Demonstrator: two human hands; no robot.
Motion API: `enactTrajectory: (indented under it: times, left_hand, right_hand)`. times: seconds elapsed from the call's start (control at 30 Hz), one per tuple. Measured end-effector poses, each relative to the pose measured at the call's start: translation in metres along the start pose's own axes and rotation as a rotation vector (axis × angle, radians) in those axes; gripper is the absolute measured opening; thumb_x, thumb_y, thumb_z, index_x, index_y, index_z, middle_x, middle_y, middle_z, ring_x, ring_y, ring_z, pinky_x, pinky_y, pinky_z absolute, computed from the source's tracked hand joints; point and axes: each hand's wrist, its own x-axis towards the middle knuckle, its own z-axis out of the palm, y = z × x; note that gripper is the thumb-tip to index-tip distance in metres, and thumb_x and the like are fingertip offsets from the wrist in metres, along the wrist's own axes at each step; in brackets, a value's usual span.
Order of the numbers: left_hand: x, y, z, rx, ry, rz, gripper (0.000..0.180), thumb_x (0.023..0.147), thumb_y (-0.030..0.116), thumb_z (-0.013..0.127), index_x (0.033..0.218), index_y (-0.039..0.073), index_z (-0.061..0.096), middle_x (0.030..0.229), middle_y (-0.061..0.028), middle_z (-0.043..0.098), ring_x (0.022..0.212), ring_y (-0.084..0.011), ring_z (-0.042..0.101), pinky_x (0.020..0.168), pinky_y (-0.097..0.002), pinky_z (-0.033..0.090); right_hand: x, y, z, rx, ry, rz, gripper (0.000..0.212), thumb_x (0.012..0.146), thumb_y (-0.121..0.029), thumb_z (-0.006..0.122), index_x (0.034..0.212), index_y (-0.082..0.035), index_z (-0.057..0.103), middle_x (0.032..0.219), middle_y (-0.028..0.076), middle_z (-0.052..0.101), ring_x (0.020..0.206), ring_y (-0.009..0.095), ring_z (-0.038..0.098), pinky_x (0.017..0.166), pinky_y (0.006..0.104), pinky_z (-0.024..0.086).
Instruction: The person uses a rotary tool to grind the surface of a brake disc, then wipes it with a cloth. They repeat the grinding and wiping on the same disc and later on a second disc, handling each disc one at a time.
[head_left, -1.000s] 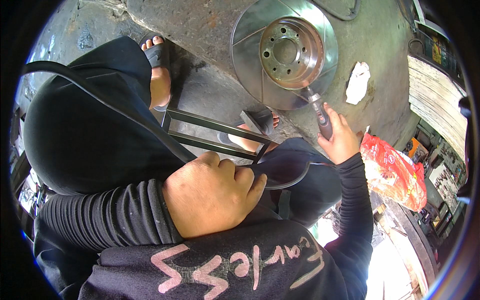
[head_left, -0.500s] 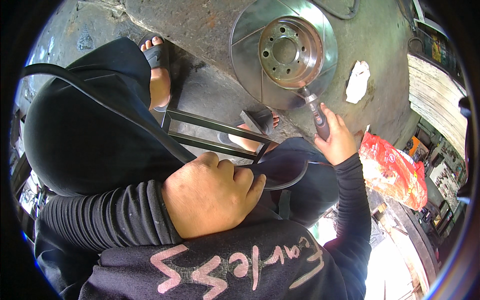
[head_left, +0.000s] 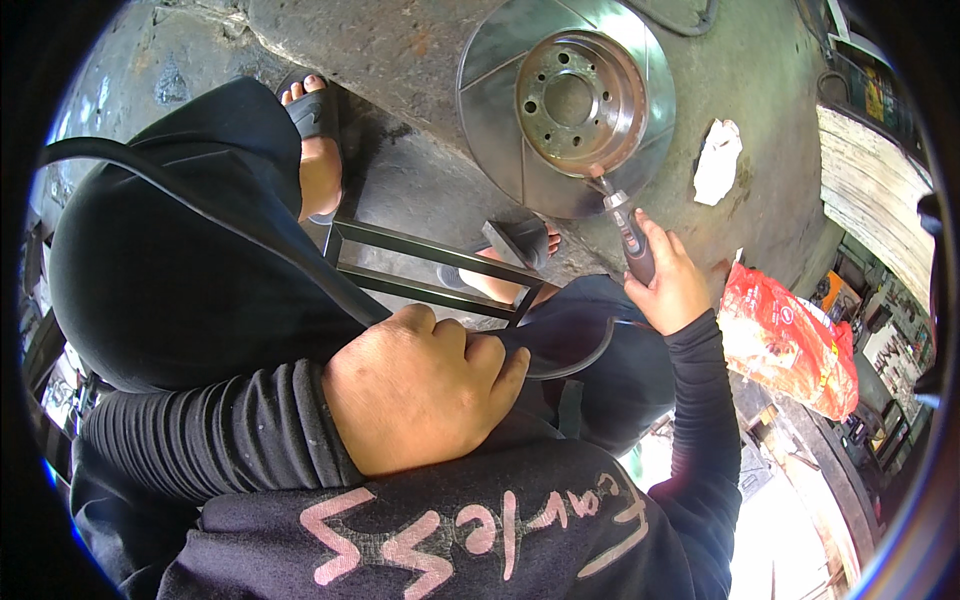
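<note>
Knuckles up, the left hand [head_left: 415, 390] rests as a loose fist against the chest, fingers curled together over a black hose [head_left: 230, 235] that loops across the lap. Farther out, the right hand [head_left: 672, 285] reaches forward with the arm extended, fingers wrapped tight round a grinder [head_left: 630, 235]. Its tip touches the lower edge of the rusty hub of the disc [head_left: 565, 105], which lies on the concrete floor [head_left: 400, 60]. Compared with half a second ago, both hands hold the same pose; the tip sits at the same spot.
</note>
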Motion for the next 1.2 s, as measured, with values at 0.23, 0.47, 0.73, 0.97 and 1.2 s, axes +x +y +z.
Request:
enactTrajectory:
  times: [0.23, 0.47, 0.73, 0.97, 1.2]
  left_hand:
    - [0.001, 0.000, 0.001, 0.009, 0.000, 0.010, 0.039, 0.074, 0.023, 0.058, 0.108, 0.009, 0.069, 0.074, 0.0000, 0.056, 0.061, -0.0125, 0.054, 0.052, -0.0265, 0.043]
    - [0.004, -0.002, 0.002, 0.017, -0.001, 0.028, 0.039, 0.074, 0.023, 0.057, 0.108, 0.008, 0.068, 0.072, 0.0005, 0.055, 0.059, -0.0121, 0.054, 0.050, -0.0256, 0.043]
    - [0.009, 0.000, -0.001, 0.029, -0.046, 0.018, 0.039, 0.075, 0.023, 0.057, 0.109, 0.008, 0.068, 0.069, -0.0003, 0.055, 0.054, -0.0117, 0.054, 0.049, -0.0259, 0.043]
    - [0.014, 0.000, -0.002, 0.010, -0.129, 0.067, 0.038, 0.075, 0.022, 0.057, 0.108, 0.007, 0.068, 0.066, -0.0019, 0.056, 0.050, -0.0131, 0.056, 0.046, -0.0264, 0.044]
    - [0.017, 0.002, 0.000, 0.015, -0.147, 0.087, 0.034, 0.074, 0.020, 0.059, 0.104, 0.007, 0.068, 0.062, -0.0023, 0.056, 0.048, -0.0134, 0.057, 0.044, -0.0262, 0.044]
  right_hand:
    - [0.002, -0.004, -0.002, -0.019, -0.026, 0.081, 0.074, 0.073, -0.013, 0.070, 0.140, -0.020, 0.042, 0.100, 0.014, 0.056, 0.078, 0.034, 0.064, 0.071, 0.0431, 0.053]
    - [-0.001, -0.001, 0.005, 0.092, 0.019, 0.070, 0.075, 0.072, -0.013, 0.070, 0.141, -0.021, 0.040, 0.101, 0.014, 0.056, 0.074, 0.032, 0.064, 0.070, 0.0430, 0.053]
    - [-0.004, -0.006, 0.008, 0.099, 0.019, 0.065, 0.077, 0.071, -0.013, 0.070, 0.141, -0.021, 0.040, 0.100, 0.014, 0.056, 0.070, 0.029, 0.064, 0.068, 0.0417, 0.053]
    - [-0.004, -0.020, 0.017, 0.120, -0.008, 0.087, 0.077, 0.071, -0.014, 0.070, 0.141, -0.022, 0.040, 0.104, 0.016, 0.056, 0.080, 0.036, 0.064, 0.070, 0.0436, 0.053]
    - [-0.012, -0.018, 0.030, 0.090, 0.105, 0.115, 0.076, 0.071, -0.013, 0.069, 0.140, -0.022, 0.041, 0.101, 0.017, 0.057, 0.081, 0.038, 0.064, 0.070, 0.0443, 0.053]
